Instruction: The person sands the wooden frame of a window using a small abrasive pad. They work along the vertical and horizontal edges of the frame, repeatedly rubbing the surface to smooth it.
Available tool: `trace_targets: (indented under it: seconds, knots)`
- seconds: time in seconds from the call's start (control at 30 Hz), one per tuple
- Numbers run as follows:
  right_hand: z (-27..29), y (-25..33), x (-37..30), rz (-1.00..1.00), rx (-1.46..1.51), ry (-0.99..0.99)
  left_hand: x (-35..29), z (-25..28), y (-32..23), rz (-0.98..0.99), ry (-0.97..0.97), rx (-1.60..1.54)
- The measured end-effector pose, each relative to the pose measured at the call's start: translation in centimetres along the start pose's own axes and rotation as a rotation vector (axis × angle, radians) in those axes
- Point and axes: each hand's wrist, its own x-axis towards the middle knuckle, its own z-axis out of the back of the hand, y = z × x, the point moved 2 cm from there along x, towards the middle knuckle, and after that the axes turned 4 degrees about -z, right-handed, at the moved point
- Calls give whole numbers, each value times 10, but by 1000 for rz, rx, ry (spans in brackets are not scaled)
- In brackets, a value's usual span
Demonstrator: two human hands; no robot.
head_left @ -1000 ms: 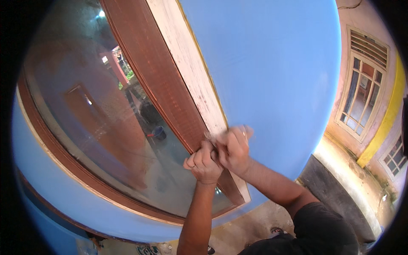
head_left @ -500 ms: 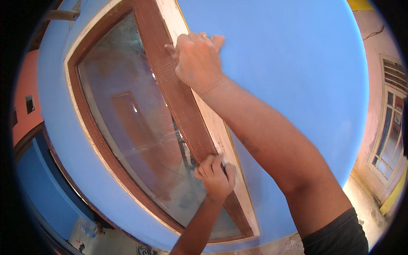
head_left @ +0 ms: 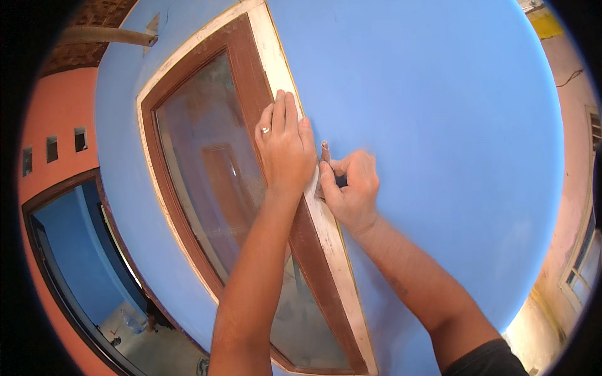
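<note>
A window with a brown wooden sash (head_left: 307,241) and a glass pane (head_left: 207,169) is set in the blue wall. Around it runs an outer frame (head_left: 326,235) of pale, scuffed wood. My left hand (head_left: 285,147), a ring on one finger, lies flat with fingers stretched across the sash and pale frame. Just right of it, my right hand (head_left: 354,188) is closed on a small folded piece of sandpaper (head_left: 325,150) at the frame's outer edge. Most of that piece is hidden by my fingers, which look dusty.
The blue wall (head_left: 426,125) stretches away to the right. At left an orange wall (head_left: 63,113) has a dark-framed doorway (head_left: 37,213) onto a blue room. A wooden beam (head_left: 106,36) juts out at upper left. Far right stands a pink wall (head_left: 567,113) with another window.
My left hand has moved up from the lower sash and flattened on the frame. My right hand has come down and right to the frame's outer edge with the sandpaper. The view has shifted.
</note>
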Motion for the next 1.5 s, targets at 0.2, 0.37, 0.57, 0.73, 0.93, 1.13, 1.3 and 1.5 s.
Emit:
trace_targets:
  seconds: [0.2,0.37,0.57,0.73,0.93,1.13,1.3,1.5]
  knots:
    - [2,2,2,-23,35,-10,2,-3,-11,4,13,106]
    - [5,-1,2,-46,56,-8,-11,-4,-11,-35,-12,144]
    - [2,4,2,-45,46,-18,45,-9,10,-79,-56,183]
    - [2,4,2,-36,19,-1,72,-20,27,-126,-114,183]
    - [0,3,-1,-50,-3,-5,51,-15,17,-113,-100,44]
    - [4,5,-2,-126,-16,-8,30,-11,12,-155,-75,55]
    - [1,10,-1,-187,4,-16,40,-4,16,-118,-116,-42]
    - [4,4,3,-169,-4,1,-42,37,-26,268,18,-671]
